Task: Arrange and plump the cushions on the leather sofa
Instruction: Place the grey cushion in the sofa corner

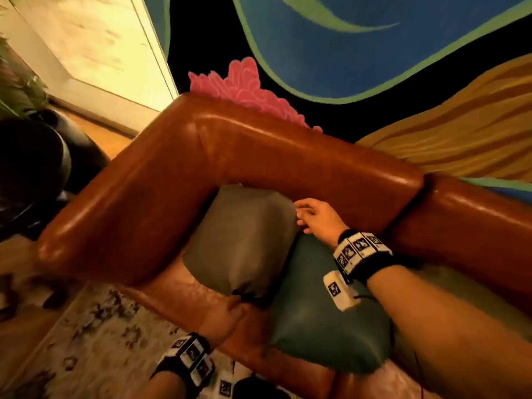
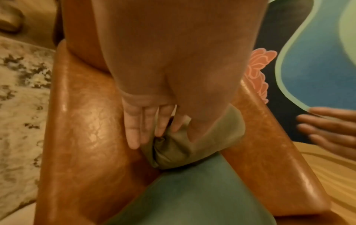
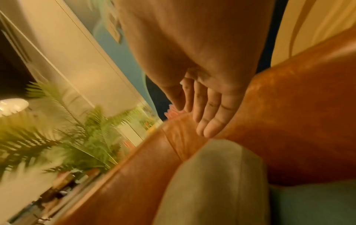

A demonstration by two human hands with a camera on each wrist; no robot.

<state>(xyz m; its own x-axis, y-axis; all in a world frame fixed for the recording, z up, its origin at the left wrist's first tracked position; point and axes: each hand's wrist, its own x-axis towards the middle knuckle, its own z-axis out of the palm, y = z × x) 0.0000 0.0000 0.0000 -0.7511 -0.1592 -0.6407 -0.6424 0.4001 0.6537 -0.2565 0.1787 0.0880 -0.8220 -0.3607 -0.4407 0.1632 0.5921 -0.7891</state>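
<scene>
An olive cushion (image 1: 241, 240) stands tilted in the corner of the brown leather sofa (image 1: 259, 148), leaning on the armrest and backrest. A dark green cushion (image 1: 325, 312) lies beside it on the seat, its edge tucked against the olive one. My left hand (image 1: 230, 308) pinches the olive cushion's bunched lower corner (image 2: 169, 149), thumb on top and fingers (image 2: 134, 134) alongside on the seat. My right hand (image 1: 306, 217) hovers at that cushion's upper right edge with fingers spread and straight, holding nothing. In the right wrist view those fingers (image 3: 210, 121) float just above the cushion top (image 3: 212, 182).
A patterned rug (image 1: 100, 326) covers the floor in front of the sofa. A dark round pot (image 1: 43, 168) and a leafy plant (image 3: 57, 129) stand past the armrest. A painted mural wall (image 1: 345, 38) rises right behind the backrest.
</scene>
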